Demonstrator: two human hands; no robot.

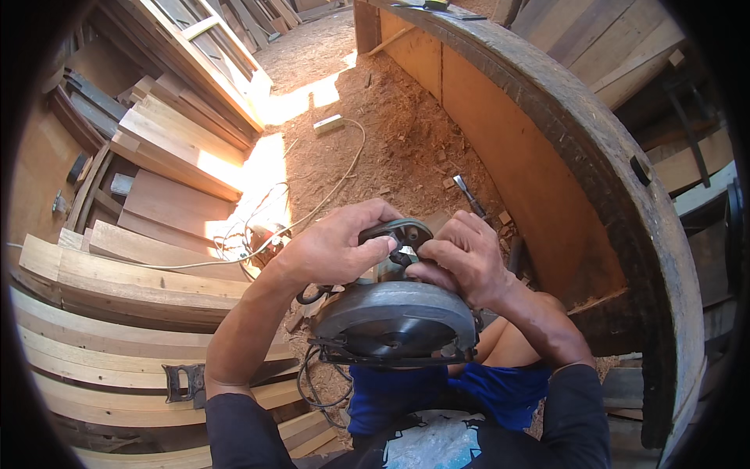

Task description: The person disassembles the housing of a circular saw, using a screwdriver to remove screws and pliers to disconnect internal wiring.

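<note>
Gripping a circular saw (394,320) over the lap, both hands close on its dark handle (397,232). The left hand (332,246) wraps the handle's left side, fingers curled tight; the right hand (461,262) pinches its right side. A cord (312,383) hangs below the saw. Planks (117,313) lie stacked at left, a chisel (467,194) lies on the sawdust beyond, and a curved wooden wall (609,180) rises at right.

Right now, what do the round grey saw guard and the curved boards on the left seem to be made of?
The round grey guard of the circular saw looks like cast metal: dull, matte, smooth-domed, with worn patches. The pale curved boards are clearly bare wood, unpainted, with visible grain and rough sawn edges. The dark handle under the left hand and right hand seems plastic, though that is uncertain.
</note>
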